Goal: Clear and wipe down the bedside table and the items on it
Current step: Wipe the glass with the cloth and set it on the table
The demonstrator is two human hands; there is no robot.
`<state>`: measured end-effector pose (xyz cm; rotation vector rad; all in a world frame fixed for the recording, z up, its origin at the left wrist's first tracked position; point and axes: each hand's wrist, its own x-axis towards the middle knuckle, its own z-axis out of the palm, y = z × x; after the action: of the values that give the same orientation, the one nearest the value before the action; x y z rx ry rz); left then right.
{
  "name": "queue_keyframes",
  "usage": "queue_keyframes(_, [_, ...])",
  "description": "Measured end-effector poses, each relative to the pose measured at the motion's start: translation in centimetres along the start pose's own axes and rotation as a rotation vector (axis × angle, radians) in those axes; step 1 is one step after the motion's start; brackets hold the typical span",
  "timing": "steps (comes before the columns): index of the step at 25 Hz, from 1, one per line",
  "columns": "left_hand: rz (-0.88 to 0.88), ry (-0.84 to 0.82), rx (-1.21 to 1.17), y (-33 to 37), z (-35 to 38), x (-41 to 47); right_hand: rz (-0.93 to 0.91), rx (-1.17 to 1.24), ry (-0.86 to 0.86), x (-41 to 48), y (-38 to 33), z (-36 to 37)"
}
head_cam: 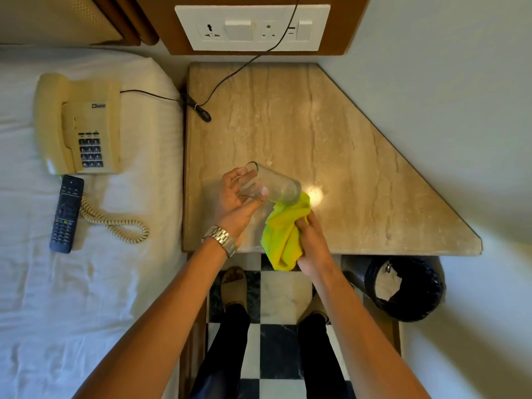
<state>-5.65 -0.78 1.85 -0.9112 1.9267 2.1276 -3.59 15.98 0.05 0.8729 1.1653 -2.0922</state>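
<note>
The beige stone bedside table [302, 116] fills the middle of the view. Above its front edge my left hand [234, 201] holds a clear drinking glass [273, 184] tipped on its side, mouth toward the left. My right hand [312, 243] grips a bunched yellow cloth [280, 237], and the cloth's upper corner touches the glass's base. A beige corded telephone [83, 125] and a black remote control [66, 214] lie on the white bed at the left.
The phone's black cable [201, 106] crosses the table's back left corner up past a white socket panel [252, 27]. A black mesh bin [403, 287] stands on the floor under the table's front right. My feet are on checkered tiles below.
</note>
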Motion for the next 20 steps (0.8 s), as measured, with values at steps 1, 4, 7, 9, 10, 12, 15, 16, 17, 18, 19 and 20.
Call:
queue_keyframes(1, [0.022, -0.004, 0.027, 0.2, 0.4, 0.0, 0.013, 0.081, -0.005, 0.3, -0.1, 0.3])
queue_keyframes(4, [0.106, -0.024, 0.109, 0.5, 0.7, 0.2, -0.045, 0.084, 0.045, 0.6, -1.0, 0.8])
queue_keyframes(7, [0.159, -0.074, 0.247, 0.8, 0.4, 0.7, -0.280, -0.248, 0.104, 0.8, -2.9, 1.3])
queue_keyframes(9, [0.160, -0.172, 0.285, 0.9, 0.2, 0.8, -0.498, -0.564, 0.035, 1.3, -4.7, 1.8])
queue_keyframes(10, [0.152, -0.230, 0.279, 1.1, 0.0, 0.8, -0.562, -0.682, -0.022, 1.6, -5.5, 2.2])
queue_keyframes(12, [0.126, -0.316, 0.251, 1.5, -0.4, 0.9, -0.558, -0.818, -0.117, 2.1, -7.3, 3.0])
queue_keyframes(15, [0.117, -0.374, 0.231, 2.1, -1.3, 1.0, -0.437, -0.891, -0.238, 2.5, -8.5, 2.8])
queue_keyframes(16, [0.106, -0.377, 0.214, 2.1, -1.6, 1.0, -0.396, -0.894, -0.271, 2.6, -8.7, 2.5])
queue_keyframes(17, [0.088, -0.371, 0.193, 2.1, -1.8, 0.9, -0.360, -0.895, -0.294, 2.7, -8.7, 2.2])
queue_keyframes(18, [0.074, -0.359, 0.182, 2.0, -1.9, 0.9, -0.312, -0.899, -0.303, 3.0, -8.6, 1.9])
queue_keyframes(19, [0.066, -0.345, 0.182, 1.9, -2.1, 0.8, -0.252, -0.896, -0.303, 3.3, -8.5, 1.8])
queue_keyframes(20, [0.070, -0.333, 0.195, 1.6, -2.2, 0.6, -0.172, -0.893, -0.293, 3.9, -8.4, 1.4])
